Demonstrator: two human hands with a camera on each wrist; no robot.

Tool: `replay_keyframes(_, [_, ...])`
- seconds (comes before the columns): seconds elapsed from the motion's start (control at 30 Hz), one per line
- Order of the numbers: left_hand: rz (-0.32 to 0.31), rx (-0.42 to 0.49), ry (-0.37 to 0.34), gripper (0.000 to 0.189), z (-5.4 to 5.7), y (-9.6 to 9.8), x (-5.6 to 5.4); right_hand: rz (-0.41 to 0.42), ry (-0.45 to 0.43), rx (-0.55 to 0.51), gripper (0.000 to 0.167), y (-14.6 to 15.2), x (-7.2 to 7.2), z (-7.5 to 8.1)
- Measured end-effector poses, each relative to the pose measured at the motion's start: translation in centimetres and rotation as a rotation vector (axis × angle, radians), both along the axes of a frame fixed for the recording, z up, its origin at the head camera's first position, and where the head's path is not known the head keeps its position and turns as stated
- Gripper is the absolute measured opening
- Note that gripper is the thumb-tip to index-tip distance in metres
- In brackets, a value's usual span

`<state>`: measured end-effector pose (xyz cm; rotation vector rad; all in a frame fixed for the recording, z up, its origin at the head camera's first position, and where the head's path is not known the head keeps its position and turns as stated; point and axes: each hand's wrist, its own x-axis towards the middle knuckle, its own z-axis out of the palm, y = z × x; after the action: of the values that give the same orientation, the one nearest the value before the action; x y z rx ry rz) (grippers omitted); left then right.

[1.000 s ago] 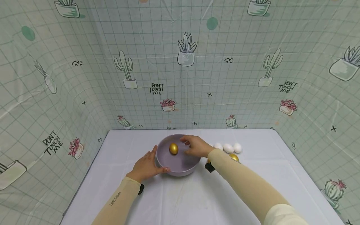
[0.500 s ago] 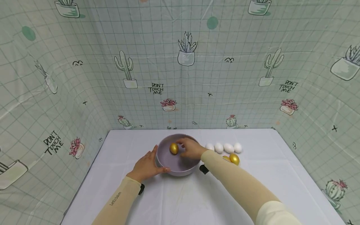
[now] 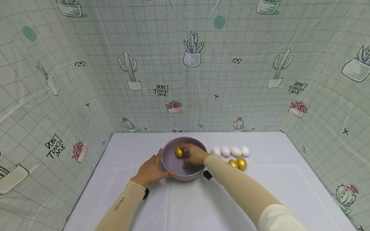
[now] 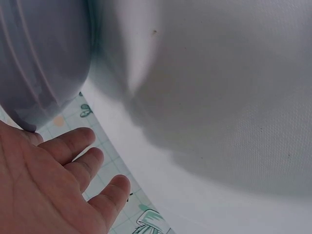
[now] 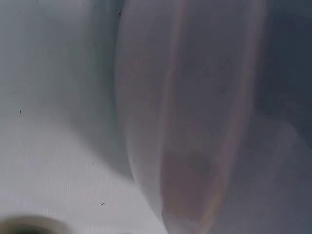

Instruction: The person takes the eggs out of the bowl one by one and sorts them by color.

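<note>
A gold egg (image 3: 179,152) lies inside the mauve bowl (image 3: 184,178), toward its left side. My right hand (image 3: 195,154) reaches over the bowl's right rim, with its index fingertip right at the egg's right edge. The thumb sits lower and apart from the egg. Against the bowl's left side rests my left hand (image 3: 150,170), fingers spread along the outside and thumb by the front rim. In the left wrist view, the fingers of the left hand (image 4: 53,180) extend beneath the bowl wall (image 4: 44,53). Only the bowl wall (image 5: 195,97) fills the right wrist view; the right hand is hidden there.
Right of the bowl stand several white eggs (image 3: 225,151) in a row. In front of them, two gold eggs (image 3: 241,163) touch side by side, close to the right forearm. A patterned cloth (image 3: 162,106) hangs behind and beside the white table (image 3: 185,208).
My right hand has moved left and deeper into the bowl, up to the gold egg. Its forearm uncovers the two gold eggs and a white egg. The left hand stays put.
</note>
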<state>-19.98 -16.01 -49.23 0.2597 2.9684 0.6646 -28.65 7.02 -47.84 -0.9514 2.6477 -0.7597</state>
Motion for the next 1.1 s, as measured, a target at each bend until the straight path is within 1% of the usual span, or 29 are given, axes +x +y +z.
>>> replay_keyframes(0.17, [0.003, -0.006, -0.002, 0.129, -0.20, -0.11, -0.07, 0.018, 0.019, 0.014, 0.074, -0.38, -0.08, -0.47])
replay_keyframes(0.3, [0.004, -0.008, 0.000, 0.128, -0.30, -0.08, -0.07, 0.017, 0.035, 0.033, 0.074, -0.47, -0.34, -0.93])
replay_keyframes(0.6, [0.004, 0.002, -0.006, 0.128, 0.00, -0.03, 0.10, 0.080, 0.049, 0.040, 0.071, -0.80, -0.33, -0.74])
replay_keyframes(0.7, [0.005, -0.003, -0.012, 0.128, -0.02, -0.03, 0.05, 0.072, 0.048, 0.046, 0.070, -0.84, -0.29, -0.68])
replay_keyframes(0.9, [0.004, -0.003, -0.004, 0.129, -0.17, -0.09, -0.11, 0.031, 0.040, 0.068, 0.068, -0.86, -0.40, -0.74])
replay_keyframes(1.1, [0.009, -0.001, -0.012, 0.129, -0.17, -0.13, -0.06, 0.041, 0.062, 0.067, 0.065, -0.97, -0.48, -0.83])
